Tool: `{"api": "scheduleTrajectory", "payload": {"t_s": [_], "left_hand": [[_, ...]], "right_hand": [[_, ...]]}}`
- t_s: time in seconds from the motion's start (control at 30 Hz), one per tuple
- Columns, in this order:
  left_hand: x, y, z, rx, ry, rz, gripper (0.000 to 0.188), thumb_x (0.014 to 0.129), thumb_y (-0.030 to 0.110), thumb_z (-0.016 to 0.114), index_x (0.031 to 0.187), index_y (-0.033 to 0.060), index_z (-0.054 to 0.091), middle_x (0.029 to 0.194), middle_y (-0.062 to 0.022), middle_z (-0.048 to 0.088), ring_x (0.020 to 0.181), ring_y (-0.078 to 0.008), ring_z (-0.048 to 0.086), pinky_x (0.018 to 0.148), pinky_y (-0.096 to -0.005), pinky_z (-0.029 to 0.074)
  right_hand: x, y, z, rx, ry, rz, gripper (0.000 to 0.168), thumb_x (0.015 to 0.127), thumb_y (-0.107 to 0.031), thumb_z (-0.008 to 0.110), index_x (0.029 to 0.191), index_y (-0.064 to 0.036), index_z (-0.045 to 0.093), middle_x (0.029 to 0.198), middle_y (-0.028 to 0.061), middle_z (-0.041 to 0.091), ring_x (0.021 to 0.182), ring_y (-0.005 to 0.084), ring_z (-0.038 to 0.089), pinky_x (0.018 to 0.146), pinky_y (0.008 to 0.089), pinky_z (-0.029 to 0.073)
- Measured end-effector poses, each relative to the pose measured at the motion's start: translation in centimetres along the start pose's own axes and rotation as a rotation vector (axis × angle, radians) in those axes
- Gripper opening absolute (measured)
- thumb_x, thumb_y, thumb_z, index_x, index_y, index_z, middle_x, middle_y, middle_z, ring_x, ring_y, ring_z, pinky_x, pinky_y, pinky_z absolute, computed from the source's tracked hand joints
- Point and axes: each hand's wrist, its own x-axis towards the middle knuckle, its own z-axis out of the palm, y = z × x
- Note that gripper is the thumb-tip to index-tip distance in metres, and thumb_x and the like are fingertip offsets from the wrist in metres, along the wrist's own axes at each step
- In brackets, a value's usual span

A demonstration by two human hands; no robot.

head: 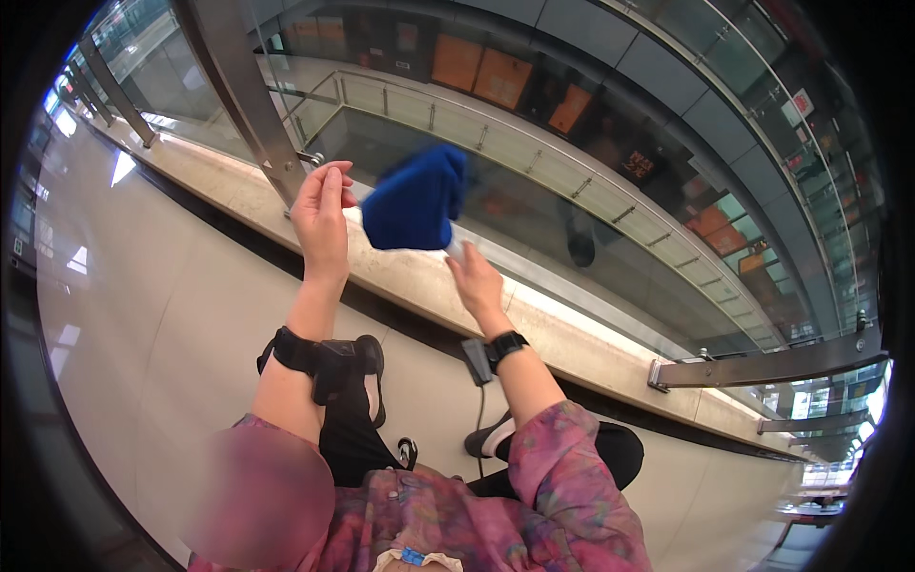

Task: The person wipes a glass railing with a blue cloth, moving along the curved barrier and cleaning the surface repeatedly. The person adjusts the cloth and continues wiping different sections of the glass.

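Observation:
A bright blue cloth (414, 207), blurred and folded over at its top, is in front of a glass railing panel (529, 222). My right hand (477, 280) grips it at the lower right, where a pale piece (455, 248) shows between thumb and fingers. Whether that piece is a handle or part of the cloth, I cannot tell. Just left of the cloth is my left hand (322, 218), raised with thumb and fingers drawn together. Its fingertips are close to the cloth's left corner; contact there is unclear.
A metal railing post (243, 93) rises beside my left hand; another post (772, 365) stands at right. A pale stone ledge (400, 286) runs along the glass base. My shoes (370, 379) rest on shiny floor tiles (207, 343). A cable (481, 422) hangs from my right wrist device.

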Motion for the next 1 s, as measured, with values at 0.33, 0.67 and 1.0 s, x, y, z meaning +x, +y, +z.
{"api": "scheduleTrajectory", "payload": {"t_s": [0.33, 0.67, 1.0], "left_hand": [[-1.3, 0.0, 2.8, -0.114, -0.133, -0.042, 0.018, 0.093, 0.014, 0.050, 0.097, 0.0019, 0.063, 0.079, 0.0012, 0.055, 0.067, -0.0038, 0.047, 0.062, -0.0175, 0.040], [-1.8, -1.2, 3.6, -0.092, -0.187, -0.089, 0.019, 0.093, 0.015, 0.050, 0.097, 0.0027, 0.063, 0.077, 0.0029, 0.055, 0.066, -0.0033, 0.047, 0.062, -0.0178, 0.040], [-2.3, -1.7, 4.8, -0.119, -0.177, -0.166, 0.017, 0.092, 0.014, 0.051, 0.095, 0.0019, 0.063, 0.076, 0.0016, 0.055, 0.063, -0.0036, 0.046, 0.058, -0.0168, 0.040]], "right_hand": [[-15.2, 11.0, -8.9, -0.268, 0.080, 0.415, 0.033, 0.085, -0.037, 0.058, 0.105, -0.012, 0.055, 0.085, 0.0170, 0.064, 0.077, 0.0377, 0.061, 0.064, 0.0441, 0.048], [-2.2, -1.4, -20.2, 1.014, 0.522, 0.147, 0.031, 0.091, -0.036, 0.053, 0.106, -0.009, 0.045, 0.069, 0.0019, 0.050, 0.047, 0.0082, 0.044, 0.039, 0.0205, 0.033], [7.0, -3.5, -23.4, 0.756, 0.498, -0.240, 0.035, 0.093, -0.045, 0.046, 0.096, -0.011, 0.045, 0.059, 0.0043, 0.049, 0.045, 0.0124, 0.046, 0.042, 0.0246, 0.036]]}}
